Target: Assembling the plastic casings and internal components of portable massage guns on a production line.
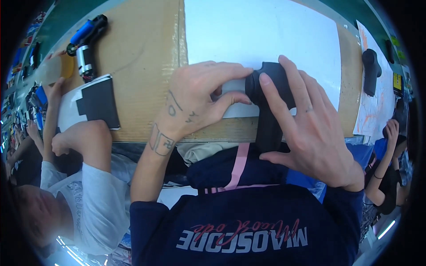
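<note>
A dark grey massage gun (270, 126) is held between my two hands above the near edge of the bench, its handle hanging toward me. My left hand (195, 93) reaches in from the left and grips the round nose of its head between thumb and index finger. My right hand (315, 128) lies over its right side, with fingertips on top of the head and the thumb by the bottom of the handle. The palm side of my right hand is hidden. Beneath them lies a white sheet (262, 33).
At the far left of the cardboard-covered bench (146, 66) lies an opened massage gun (85, 44) showing a blue part and a silver motor, near a black folder (104, 104). A co-worker (84, 190) sits at left. Another massage gun (370, 71) rests on marked paper at right.
</note>
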{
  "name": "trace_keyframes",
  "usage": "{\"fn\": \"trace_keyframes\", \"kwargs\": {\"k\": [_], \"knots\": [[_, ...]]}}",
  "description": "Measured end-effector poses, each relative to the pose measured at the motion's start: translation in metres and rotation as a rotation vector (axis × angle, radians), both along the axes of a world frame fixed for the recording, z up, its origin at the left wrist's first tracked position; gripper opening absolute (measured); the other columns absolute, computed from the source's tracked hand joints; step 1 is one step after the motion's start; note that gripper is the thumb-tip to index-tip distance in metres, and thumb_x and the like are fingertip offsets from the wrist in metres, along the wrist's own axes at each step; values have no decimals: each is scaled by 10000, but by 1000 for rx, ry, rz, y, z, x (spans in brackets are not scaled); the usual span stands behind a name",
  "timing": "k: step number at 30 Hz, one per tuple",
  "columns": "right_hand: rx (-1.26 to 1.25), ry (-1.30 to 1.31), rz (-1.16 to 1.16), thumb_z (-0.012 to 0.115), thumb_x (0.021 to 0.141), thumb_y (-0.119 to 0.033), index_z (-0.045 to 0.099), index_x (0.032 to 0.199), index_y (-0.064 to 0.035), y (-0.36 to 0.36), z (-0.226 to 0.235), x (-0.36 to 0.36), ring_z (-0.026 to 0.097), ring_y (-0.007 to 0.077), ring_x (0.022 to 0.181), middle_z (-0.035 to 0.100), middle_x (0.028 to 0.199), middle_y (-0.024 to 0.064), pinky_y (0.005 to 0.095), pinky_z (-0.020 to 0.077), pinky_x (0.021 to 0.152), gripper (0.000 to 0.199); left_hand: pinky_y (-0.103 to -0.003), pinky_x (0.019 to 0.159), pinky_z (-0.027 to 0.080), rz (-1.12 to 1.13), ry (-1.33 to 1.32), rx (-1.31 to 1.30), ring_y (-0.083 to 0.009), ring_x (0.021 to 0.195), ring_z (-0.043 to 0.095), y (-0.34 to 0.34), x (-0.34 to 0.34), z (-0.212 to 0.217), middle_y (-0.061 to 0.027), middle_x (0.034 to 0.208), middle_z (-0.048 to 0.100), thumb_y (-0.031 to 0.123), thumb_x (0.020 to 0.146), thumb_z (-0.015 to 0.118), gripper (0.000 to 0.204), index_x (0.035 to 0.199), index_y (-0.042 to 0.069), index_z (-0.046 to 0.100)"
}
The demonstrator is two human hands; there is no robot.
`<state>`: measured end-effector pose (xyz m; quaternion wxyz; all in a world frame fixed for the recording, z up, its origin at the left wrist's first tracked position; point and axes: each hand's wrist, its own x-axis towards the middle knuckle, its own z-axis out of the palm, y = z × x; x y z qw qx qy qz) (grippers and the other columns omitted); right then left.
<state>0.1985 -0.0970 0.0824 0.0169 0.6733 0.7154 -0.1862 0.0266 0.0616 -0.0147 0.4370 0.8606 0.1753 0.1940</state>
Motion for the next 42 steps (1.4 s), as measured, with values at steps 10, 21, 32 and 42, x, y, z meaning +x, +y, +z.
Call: {"fn": "trace_keyframes", "kwargs": {"k": [10,21,32,42], "knots": [[67,87,3,981,471,-418,383,1606,-135,-3,-20,16,417,479,1441,282,1657,246,533,444,1136,1314,-328,667,571,-81,-189,143,-232,740,693,8,7,-11,-96,1060,782,213,745,884,428,1124,53,765],[282,232,48,871,785,-332,681,1337,-112,17,12,39,522,404,1390,562,1472,218,510,478,1085,624,-332,698,569,-80,-177,127,-251,758,706,2,-3,-6,-101,1022,768,133,817,772,392,1204,72,741],[702,921,-279,662,1015,-136,498,572,-63,48,-51,-7,317,79,457,396,504,-60,286,250,447,478,-337,712,567,-5,-105,-23,-264,756,713,6,0,1,-141,973,759,-7,862,573,339,1146,42,750],[554,1766,-280,489,1089,-263,545,764,-62,36,-15,58,295,97,569,296,650,-28,284,271,536,386,-280,620,513,98,-78,-126,-172,682,667,6,-8,-1,-113,940,763,-54,887,524,344,1127,27,757]]}}
